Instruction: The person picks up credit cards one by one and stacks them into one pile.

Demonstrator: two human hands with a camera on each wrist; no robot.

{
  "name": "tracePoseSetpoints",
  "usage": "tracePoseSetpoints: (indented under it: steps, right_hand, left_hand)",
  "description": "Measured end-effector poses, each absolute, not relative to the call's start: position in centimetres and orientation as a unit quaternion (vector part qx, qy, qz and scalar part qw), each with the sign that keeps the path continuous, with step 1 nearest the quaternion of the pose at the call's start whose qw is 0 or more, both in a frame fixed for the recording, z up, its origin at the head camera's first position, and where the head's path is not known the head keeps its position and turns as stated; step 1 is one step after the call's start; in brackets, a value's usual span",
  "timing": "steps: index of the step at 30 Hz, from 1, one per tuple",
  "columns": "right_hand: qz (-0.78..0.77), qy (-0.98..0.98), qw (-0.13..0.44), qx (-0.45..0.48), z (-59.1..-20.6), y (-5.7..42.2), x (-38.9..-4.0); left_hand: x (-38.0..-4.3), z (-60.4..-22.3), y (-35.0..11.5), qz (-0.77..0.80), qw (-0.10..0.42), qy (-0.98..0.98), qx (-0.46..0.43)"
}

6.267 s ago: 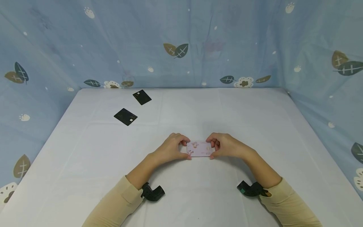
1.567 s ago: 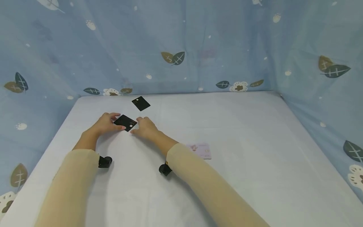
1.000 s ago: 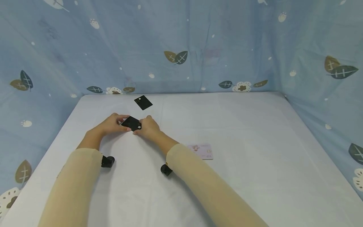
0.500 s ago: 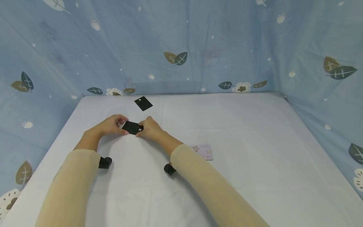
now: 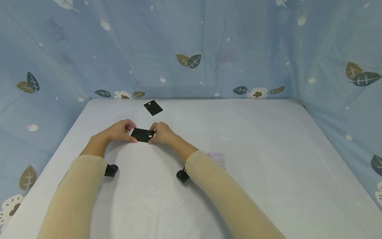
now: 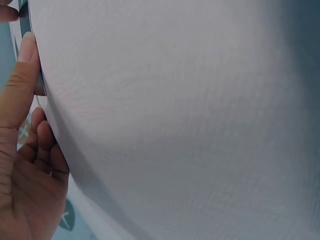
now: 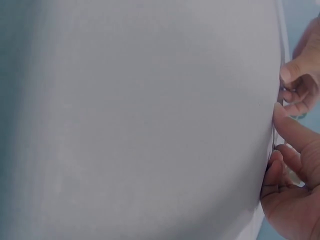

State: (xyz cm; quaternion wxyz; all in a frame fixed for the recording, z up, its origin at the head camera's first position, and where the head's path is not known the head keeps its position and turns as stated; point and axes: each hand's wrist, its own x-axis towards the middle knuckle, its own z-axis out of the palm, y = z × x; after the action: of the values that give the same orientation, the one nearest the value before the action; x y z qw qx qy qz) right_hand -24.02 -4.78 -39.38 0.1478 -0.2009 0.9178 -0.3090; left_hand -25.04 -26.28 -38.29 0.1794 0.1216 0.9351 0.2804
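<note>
Both hands grip a black bank card [image 5: 142, 135] with a pale chip at its right end. My left hand [image 5: 119, 131] pinches the card's left end between thumb and fingers, and my right hand [image 5: 164, 133] pinches the right end. In the left wrist view only a thin edge of the card [image 6: 41, 86] shows beside the left hand [image 6: 22, 150]. The right wrist view has the right hand [image 7: 295, 190] at its right edge, with the left hand [image 7: 305, 65] above. A second black bank card [image 5: 153, 108] lies flat farther back.
A pale pink card marked VIP [image 5: 219, 160] lies right of centre, partly covered by the right sleeve [image 5: 215, 179]. White cloth covers the table [image 5: 268, 139]. A blue patterned curtain [image 5: 191, 33] hangs along the back and sides. Wrist cameras [image 5: 111, 170] sit at both cuffs.
The hands have left the pink card for the nearer black card. They took hold of it, shifted it right and slightly nearer, and turned it from diagonal to nearly level. The far card stays put.
</note>
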Motion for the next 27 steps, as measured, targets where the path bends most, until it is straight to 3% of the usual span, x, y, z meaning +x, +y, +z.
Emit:
tracePoseSetpoints:
  steps: [27]
  right_hand:
    - [-0.343,0.908,0.096,-0.218,-40.4,-4.4,-23.7]
  left_hand:
    - [-24.0,-39.6,-26.9,0.305,0.114,0.936,0.131]
